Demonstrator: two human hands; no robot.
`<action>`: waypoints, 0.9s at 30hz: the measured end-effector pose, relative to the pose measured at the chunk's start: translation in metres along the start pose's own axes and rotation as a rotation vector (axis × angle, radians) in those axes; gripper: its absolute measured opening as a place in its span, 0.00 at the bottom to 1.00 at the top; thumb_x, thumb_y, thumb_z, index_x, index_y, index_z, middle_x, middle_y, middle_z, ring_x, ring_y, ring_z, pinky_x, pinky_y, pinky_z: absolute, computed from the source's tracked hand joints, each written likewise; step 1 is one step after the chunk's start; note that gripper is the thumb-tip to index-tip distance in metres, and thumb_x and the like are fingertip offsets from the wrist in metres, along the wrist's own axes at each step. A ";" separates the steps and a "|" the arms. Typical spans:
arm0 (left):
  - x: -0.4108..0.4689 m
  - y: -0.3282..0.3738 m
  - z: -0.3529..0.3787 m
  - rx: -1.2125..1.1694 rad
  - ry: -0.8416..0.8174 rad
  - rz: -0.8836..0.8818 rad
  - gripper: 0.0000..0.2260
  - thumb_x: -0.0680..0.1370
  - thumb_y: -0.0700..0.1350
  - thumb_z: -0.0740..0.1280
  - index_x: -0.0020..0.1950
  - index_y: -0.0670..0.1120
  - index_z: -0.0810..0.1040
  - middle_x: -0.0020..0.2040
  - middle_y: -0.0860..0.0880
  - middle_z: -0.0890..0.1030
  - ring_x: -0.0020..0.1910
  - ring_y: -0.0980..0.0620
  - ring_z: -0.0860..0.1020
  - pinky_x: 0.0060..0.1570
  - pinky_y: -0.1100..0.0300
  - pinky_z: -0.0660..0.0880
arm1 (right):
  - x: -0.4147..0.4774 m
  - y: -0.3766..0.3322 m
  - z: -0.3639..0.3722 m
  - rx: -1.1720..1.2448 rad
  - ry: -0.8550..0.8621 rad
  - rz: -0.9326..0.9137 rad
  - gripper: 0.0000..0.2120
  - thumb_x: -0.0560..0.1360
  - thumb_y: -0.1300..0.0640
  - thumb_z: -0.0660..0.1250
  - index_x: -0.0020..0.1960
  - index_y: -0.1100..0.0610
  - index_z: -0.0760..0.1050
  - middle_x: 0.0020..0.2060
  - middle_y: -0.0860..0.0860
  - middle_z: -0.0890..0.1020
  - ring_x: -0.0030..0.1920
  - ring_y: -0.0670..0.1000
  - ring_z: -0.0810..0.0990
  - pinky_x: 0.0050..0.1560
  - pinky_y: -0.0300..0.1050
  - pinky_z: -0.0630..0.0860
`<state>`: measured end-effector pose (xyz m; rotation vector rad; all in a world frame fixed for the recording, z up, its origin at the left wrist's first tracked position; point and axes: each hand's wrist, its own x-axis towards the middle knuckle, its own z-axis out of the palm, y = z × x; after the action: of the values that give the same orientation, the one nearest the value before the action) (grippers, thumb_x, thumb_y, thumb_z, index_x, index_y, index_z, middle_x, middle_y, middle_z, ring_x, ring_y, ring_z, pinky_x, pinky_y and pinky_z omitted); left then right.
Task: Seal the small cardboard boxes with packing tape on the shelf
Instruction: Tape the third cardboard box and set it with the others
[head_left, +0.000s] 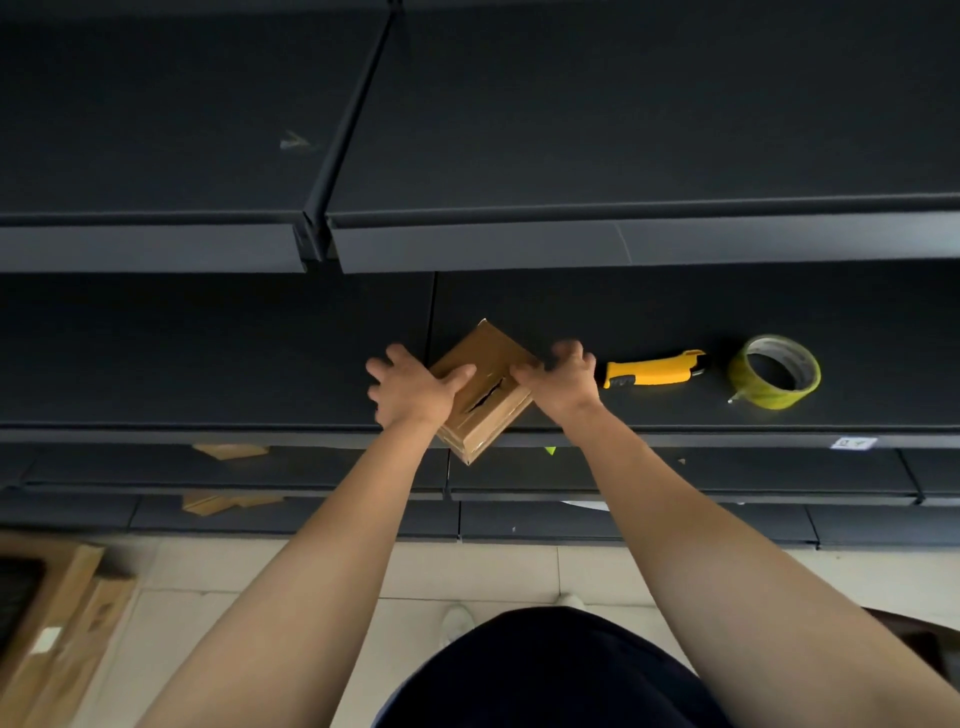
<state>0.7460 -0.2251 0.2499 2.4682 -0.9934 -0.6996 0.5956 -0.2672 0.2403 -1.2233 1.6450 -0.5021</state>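
Note:
A small brown cardboard box (485, 358) lies turned like a diamond on the dark shelf (208, 364), one corner jutting over the front edge. Its top flaps meet with a dark gap along the seam. My left hand (415, 387) rests on the box's left side, thumb laid across the top flap. My right hand (563, 376) holds the box's right side with curled fingers, thumb pressing the flap near the seam. A roll of yellowish clear packing tape (774, 371) lies on the shelf to the right, a loose end trailing at its front left.
A yellow and black utility knife (652, 370) lies between the box and the tape roll. An upper shelf (623, 239) overhangs the work area. Flat cardboard pieces (228, 501) sit on lower shelves, and larger cartons (57, 618) stand on the floor at lower left.

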 end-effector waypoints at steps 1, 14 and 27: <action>0.000 -0.001 0.001 -0.094 -0.043 -0.001 0.38 0.70 0.59 0.73 0.70 0.43 0.61 0.67 0.41 0.63 0.62 0.40 0.71 0.54 0.49 0.75 | 0.000 0.000 0.001 0.010 -0.043 -0.044 0.33 0.74 0.52 0.70 0.73 0.55 0.59 0.66 0.54 0.66 0.61 0.55 0.73 0.53 0.42 0.70; -0.005 -0.007 0.014 -0.561 -0.176 -0.078 0.26 0.73 0.48 0.73 0.67 0.44 0.69 0.59 0.46 0.76 0.56 0.46 0.76 0.59 0.49 0.75 | 0.002 -0.001 0.015 -0.176 -0.075 0.091 0.38 0.72 0.39 0.69 0.72 0.58 0.60 0.66 0.58 0.64 0.65 0.60 0.69 0.65 0.54 0.71; -0.008 0.003 0.016 -0.591 -0.183 -0.071 0.30 0.70 0.42 0.76 0.67 0.43 0.67 0.57 0.47 0.75 0.51 0.51 0.73 0.53 0.59 0.72 | 0.011 -0.003 0.017 -0.191 -0.061 0.126 0.37 0.68 0.41 0.72 0.68 0.58 0.64 0.61 0.58 0.72 0.59 0.60 0.74 0.60 0.55 0.75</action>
<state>0.7305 -0.2243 0.2410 1.9509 -0.6358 -1.0787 0.6125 -0.2749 0.2303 -1.2507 1.7350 -0.2311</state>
